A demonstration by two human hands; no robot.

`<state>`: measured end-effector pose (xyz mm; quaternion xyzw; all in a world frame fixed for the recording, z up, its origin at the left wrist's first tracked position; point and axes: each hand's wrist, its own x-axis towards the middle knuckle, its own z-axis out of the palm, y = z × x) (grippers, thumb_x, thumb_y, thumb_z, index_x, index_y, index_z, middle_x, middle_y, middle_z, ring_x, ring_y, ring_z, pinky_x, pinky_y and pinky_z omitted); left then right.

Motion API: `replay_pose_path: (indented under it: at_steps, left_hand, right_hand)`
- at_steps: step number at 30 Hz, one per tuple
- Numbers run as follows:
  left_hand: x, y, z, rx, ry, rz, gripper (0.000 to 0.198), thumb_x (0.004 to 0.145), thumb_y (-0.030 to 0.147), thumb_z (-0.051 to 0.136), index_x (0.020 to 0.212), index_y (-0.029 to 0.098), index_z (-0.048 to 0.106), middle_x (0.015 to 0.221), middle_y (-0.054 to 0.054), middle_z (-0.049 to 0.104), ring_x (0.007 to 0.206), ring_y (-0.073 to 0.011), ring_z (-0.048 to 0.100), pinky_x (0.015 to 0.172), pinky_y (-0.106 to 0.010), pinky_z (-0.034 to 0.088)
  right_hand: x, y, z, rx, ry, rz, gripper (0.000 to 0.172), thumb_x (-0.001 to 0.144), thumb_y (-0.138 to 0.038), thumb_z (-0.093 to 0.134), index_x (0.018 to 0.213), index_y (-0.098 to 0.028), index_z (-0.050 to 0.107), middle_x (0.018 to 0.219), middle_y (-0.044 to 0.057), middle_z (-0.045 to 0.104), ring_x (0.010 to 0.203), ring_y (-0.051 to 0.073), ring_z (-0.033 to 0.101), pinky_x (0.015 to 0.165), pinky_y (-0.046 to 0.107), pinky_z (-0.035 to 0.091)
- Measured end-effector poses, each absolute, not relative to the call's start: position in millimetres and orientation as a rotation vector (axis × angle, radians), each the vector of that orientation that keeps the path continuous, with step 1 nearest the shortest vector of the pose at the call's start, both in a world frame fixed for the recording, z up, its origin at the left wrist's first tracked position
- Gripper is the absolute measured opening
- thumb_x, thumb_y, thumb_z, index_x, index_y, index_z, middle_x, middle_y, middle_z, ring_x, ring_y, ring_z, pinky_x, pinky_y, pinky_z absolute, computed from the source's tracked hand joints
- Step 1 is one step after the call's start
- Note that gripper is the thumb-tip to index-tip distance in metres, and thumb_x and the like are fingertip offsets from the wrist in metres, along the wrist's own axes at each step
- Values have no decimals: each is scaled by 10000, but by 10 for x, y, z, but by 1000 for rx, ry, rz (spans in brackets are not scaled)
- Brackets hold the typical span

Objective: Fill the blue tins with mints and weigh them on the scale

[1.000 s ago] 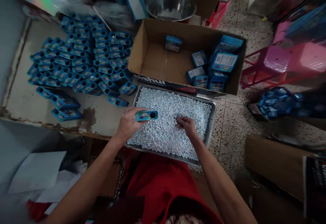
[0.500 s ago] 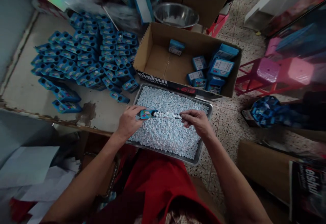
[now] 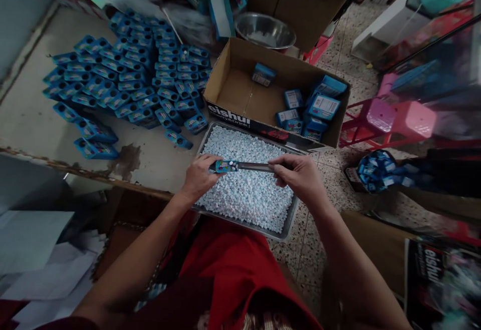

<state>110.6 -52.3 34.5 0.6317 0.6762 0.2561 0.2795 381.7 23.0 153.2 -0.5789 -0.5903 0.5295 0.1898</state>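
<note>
My left hand (image 3: 199, 179) is closed around a small blue candy box (image 3: 224, 166), its open end facing right. Between the fingertips of my right hand (image 3: 298, 174) is a narrow metal scoop (image 3: 256, 167), whose left tip meets the box's opening. A few white candies sit at that opening, while the rest of the scoop's channel looks bare. Both hands are above a metal tray (image 3: 288, 224) heaped with small pale blue and white candies (image 3: 244, 202).
Many blue boxes (image 3: 131, 77) with round holes stand on the worn table (image 3: 158, 157) at left. Behind the tray, a cardboard carton (image 3: 235, 87) holds several blue boxes. A steel bowl (image 3: 265, 30) is beyond it. Plastic stools (image 3: 374, 115) stand at right.
The row of white candies along the scoop has gone, apart from a few at the box's mouth. Both hands still hold the box and scoop end to end. The camera view has shifted slightly.
</note>
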Motion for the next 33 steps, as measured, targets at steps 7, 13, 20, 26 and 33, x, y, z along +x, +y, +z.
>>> replay_pose_path:
  at_steps: [7, 13, 20, 26, 33]
  left_hand:
    - [1092, -465, 278, 1414, 1642, 820, 357, 767, 304, 778, 1110, 211, 750, 1133, -71, 761, 1098, -262, 694, 1040, -403, 522]
    - [1091, -429, 314, 1141, 1508, 806, 382, 687, 203, 750, 1068, 194, 721, 1181, -77, 744, 1114, -252, 701, 998, -378, 548]
    - [1114, -516, 388, 1056, 1564, 675, 423, 662, 273, 828, 1064, 193, 727, 1045, -43, 759, 956, -228, 719, 873, -329, 565]
    - [848, -710, 454, 1247, 1769, 632, 333, 728, 283, 797, 1053, 232, 748, 1074, -43, 771, 1002, -253, 716, 930, -362, 558]
    - [875, -621, 450, 1429, 1805, 645, 342, 758, 239, 776, 1099, 241, 746, 1115, -60, 760, 1055, -273, 702, 974, -401, 550]
  right_hand:
    - [4423, 43, 1343, -1766, -1431, 1371, 242, 829, -359, 779, 981, -181, 841, 675, 34, 695, 505, 150, 609, 460, 272, 508]
    - [5085, -37, 230, -1963, -1066, 1225, 317, 641, -426, 857, 794, -153, 805, 576, 21, 671, 483, 159, 601, 475, 266, 497]
    - [4017, 32, -763, -1721, -864, 1655, 497, 591, -547, 880, 880, -153, 790, 667, 32, 715, 564, 168, 654, 589, 304, 586]
    - [4170, 15, -397, -1650, -767, 1764, 471, 585, -514, 926, 857, -159, 781, 653, 24, 703, 523, 121, 603, 521, 239, 520]
    - [4166, 214, 444, -1549, -938, 1943, 362, 651, -429, 940, 870, -168, 819, 647, 44, 725, 487, 123, 609, 461, 227, 503]
